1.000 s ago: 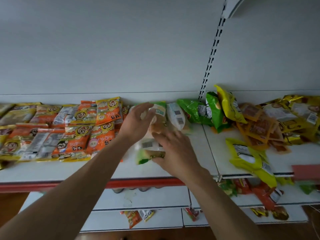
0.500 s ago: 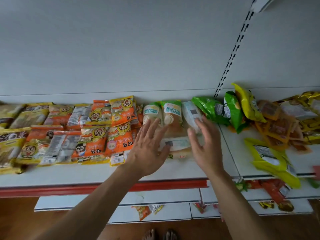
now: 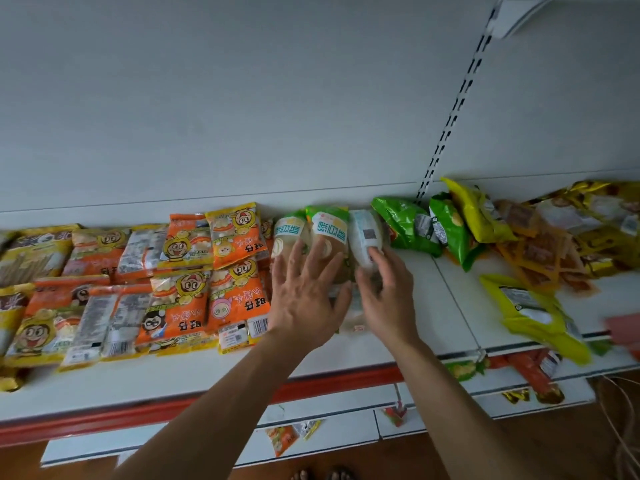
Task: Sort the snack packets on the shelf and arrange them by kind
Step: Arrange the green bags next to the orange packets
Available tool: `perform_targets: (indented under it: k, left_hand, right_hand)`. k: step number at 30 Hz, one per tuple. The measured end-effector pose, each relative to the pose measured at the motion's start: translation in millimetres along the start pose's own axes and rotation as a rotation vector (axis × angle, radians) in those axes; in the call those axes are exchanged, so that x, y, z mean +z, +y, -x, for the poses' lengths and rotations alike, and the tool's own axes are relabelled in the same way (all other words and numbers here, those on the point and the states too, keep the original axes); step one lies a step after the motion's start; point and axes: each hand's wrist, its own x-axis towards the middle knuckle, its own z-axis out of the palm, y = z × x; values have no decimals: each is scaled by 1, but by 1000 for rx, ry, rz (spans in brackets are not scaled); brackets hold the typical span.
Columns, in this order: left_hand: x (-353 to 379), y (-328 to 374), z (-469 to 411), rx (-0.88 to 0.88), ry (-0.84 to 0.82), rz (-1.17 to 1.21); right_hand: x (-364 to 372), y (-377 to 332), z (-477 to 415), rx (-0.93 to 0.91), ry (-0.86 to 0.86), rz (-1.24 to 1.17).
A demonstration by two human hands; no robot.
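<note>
My left hand (image 3: 304,301) lies flat on the pale packets with green tops (image 3: 329,227), its fingers spread and straight. The packets stand three in a row against the back of the shelf (image 3: 448,308). My right hand (image 3: 387,301) is just beside the left, fingers slightly bent and apart. Their tips touch the rightmost packet of the row, the one showing a white label, and they pinch nothing. Another pale packet (image 3: 352,318) lies flat under and between my two hands. Left of the row, touching it, are overlapping orange packets (image 3: 239,301) with cartoon faces. To the right lie green bags (image 3: 401,221), then a heap of yellow and brown packets (image 3: 540,249). One yellow-green bag (image 3: 530,308) lies near the shelf's front edge.
</note>
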Motion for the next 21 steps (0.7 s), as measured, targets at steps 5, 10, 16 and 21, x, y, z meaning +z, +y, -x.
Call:
perform_targets:
  k: [5,10,16,21]
  left_hand:
    - [-7,-12,-11,9,3,74]
    - [2,-18,-8,38,-18,59]
    - [-12,-19,-11,70,-63,-23]
    - [-50,-5,-34,85,-85,-151]
  right_hand:
    - [-8,7,-14,128,-32,14]
    - [14,4,-1,47,-22,-52]
    - [7,-3,-10,77,-60,108]
    - [-28,-25,-37,106,-198,469]
